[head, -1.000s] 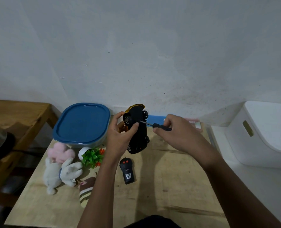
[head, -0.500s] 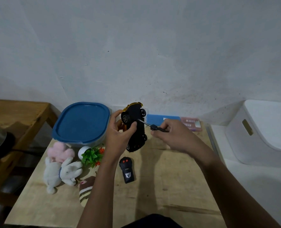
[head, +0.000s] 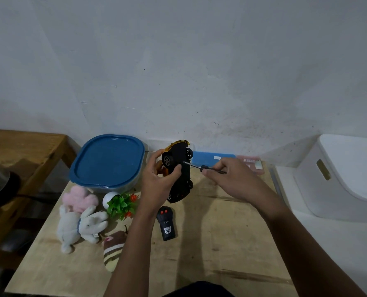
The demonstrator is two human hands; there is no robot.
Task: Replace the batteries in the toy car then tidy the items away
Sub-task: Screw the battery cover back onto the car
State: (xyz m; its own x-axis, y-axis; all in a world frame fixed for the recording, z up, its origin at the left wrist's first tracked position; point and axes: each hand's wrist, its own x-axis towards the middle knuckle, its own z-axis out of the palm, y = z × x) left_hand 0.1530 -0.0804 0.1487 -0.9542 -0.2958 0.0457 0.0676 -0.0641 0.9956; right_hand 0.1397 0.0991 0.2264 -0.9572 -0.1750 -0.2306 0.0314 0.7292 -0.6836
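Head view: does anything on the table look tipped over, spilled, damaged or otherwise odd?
The small potted plant lies tipped on its side between the blue-lidded container and the plush rabbit. Nothing looks spilled or broken. The toy car is upturned only because the left hand holds it for the right hand's screwdriver.

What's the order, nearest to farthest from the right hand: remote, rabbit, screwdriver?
1. screwdriver, gripped in the right hand itself.
2. remote, on the table, down-left of the hand.
3. rabbit, far left on the table.
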